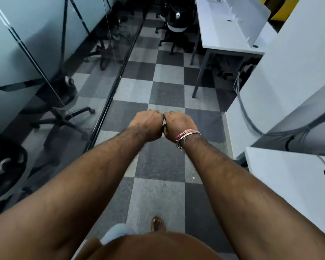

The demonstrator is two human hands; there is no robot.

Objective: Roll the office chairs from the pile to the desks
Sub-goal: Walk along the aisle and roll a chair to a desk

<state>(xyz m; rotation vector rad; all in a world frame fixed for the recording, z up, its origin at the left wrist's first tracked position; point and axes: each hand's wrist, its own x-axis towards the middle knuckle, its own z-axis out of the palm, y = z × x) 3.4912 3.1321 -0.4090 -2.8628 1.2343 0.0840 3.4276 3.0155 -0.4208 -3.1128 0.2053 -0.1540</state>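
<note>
Checkered carpet tiles (158,91) run ahead of me as a narrow aisle, with a glass partition (45,53) along its left edge and white desks (225,32) along its right. I see both arms stretched forward over the middle of the aisle. My left hand (147,125) and right hand (178,126) are curled into fists, knuckles touching each other, and I can make out nothing held in either; a small dark spot shows between them, but I cannot tell what it is. Neither hand is on a chair, so I judge this as walking between trips, not pushing.

Black office chairs (174,23) stand clustered at the far end of the aisle, just beside the far desk's left edge. More chairs (64,102) show at the left through or in the glass; I cannot tell whether those are real or reflections.

Room to move looks best straight down the aisle's centre. On the right, desk legs (200,76) and hanging cables (240,98) crowd the edge, so I would keep a rolling chair's base toward the middle.
</note>
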